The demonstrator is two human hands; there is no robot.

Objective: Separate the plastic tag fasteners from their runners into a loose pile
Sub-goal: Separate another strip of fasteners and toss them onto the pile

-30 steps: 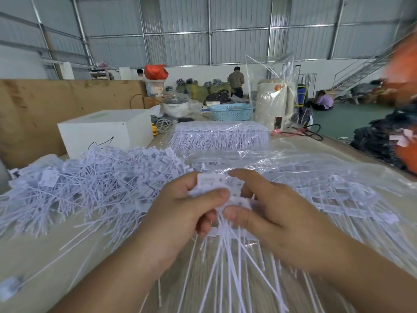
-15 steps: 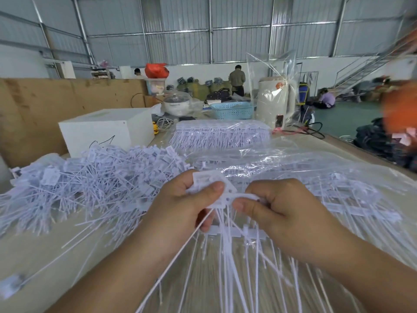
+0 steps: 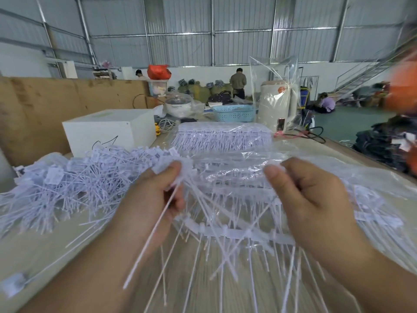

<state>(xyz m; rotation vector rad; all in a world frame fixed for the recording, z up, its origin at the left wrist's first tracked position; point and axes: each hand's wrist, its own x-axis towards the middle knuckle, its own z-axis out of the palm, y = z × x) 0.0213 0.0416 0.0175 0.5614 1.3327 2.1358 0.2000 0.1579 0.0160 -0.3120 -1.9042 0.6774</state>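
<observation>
My left hand grips a bunch of white plastic tag fasteners, their thin tails hanging down toward me. My right hand is held apart to the right, thumb and fingers curled; whatever it pinches is blurred. Below and between the hands a white runner strip with tails still on it lies over the table. A big loose pile of separated fasteners spreads on the left. A clear bag of fasteners still on their runners lies behind.
A white box stands at the back left before a cardboard wall. Clear plastic wrap covers more fasteners on the right. Farther back are a blue basket, a cream appliance and a black cable. People work in the distance.
My hands were together over one cluster and have pulled apart sideways. The left hand took the fastener heads with it, and the runner strip dropped free between them.
</observation>
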